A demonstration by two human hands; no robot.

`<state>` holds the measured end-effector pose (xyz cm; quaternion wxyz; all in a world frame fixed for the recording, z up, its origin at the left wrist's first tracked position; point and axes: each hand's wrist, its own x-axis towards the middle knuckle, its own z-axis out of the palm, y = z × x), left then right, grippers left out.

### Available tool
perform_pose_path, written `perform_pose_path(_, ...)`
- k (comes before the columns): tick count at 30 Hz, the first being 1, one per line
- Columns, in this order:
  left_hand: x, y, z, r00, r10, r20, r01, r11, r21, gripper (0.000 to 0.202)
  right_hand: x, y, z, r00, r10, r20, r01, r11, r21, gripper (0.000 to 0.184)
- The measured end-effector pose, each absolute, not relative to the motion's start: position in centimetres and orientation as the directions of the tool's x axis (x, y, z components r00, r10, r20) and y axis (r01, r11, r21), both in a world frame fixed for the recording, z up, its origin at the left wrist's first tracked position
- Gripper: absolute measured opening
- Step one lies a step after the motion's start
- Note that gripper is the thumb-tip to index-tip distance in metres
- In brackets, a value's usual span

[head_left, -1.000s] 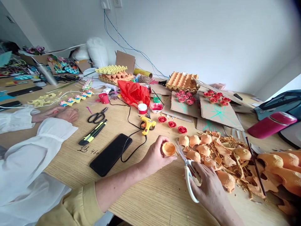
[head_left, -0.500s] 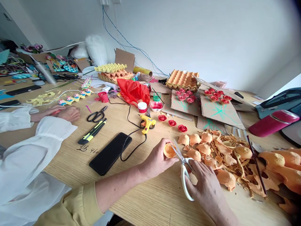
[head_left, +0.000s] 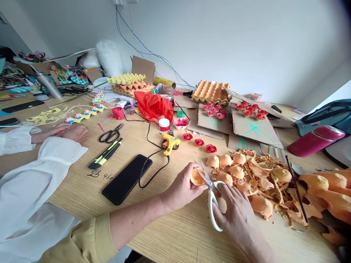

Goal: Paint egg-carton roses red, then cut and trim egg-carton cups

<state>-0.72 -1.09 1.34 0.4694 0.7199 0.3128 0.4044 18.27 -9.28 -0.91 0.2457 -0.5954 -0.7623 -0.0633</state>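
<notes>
My left hand (head_left: pixel 184 188) pinches a small orange egg-carton cup (head_left: pixel 197 177), its hollow side facing up. My right hand (head_left: pixel 236 210) grips white-handled scissors (head_left: pixel 212 210), fingers through the loops. The scissor blades are parted, and they lie at the right rim of the cup. Just right of the cup, several cut orange carton cups (head_left: pixel 224 160) rest on the table beside a heap of carton scraps (head_left: pixel 260 175). Beyond my hands sit red paper-pulp roses (head_left: pixel 199 142) in a row.
A black phone (head_left: pixel 126 179), yellow glue gun (head_left: pixel 170 143), box cutter (head_left: pixel 105 153) and black scissors (head_left: pixel 111 134) lie left of centre. A co-worker's hands (head_left: pixel 74 132) are at the far left. Cardboard sheets with roses (head_left: pixel 252 124) and a red flask (head_left: pixel 315 140) stand at right.
The scissor blades have opened wider at the cup's rim. The whole view has shifted slightly; my left hand still holds the cup.
</notes>
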Motion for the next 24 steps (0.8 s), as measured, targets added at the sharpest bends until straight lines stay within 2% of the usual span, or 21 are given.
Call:
perform_pose_path(11, -0.74, -1.2, 1.21, 0.492, 0.829, 0.267, 0.056, -0.336, 0.94, 0.031, 18.35, -9.38, -0.83, -0.187, 0.881, 0.435, 0.892, 0.338, -0.299, 0.025)
perform_pose_path(18, -0.91, -0.99, 1.33, 0.515, 0.808, 0.285, 0.091, -0.382, 0.92, 0.031, 18.73, -9.7, -0.56, -0.207, 0.868, 0.451, 0.881, 0.367, -0.3, 0.028)
perform_pose_path(24, -1.34, -0.78, 1.88, 0.542, 0.797, 0.266, 0.11, -0.381, 0.918, 0.033, 18.93, -9.71, -0.07, -0.246, 0.843, 0.479, 0.88, 0.402, -0.255, 0.029)
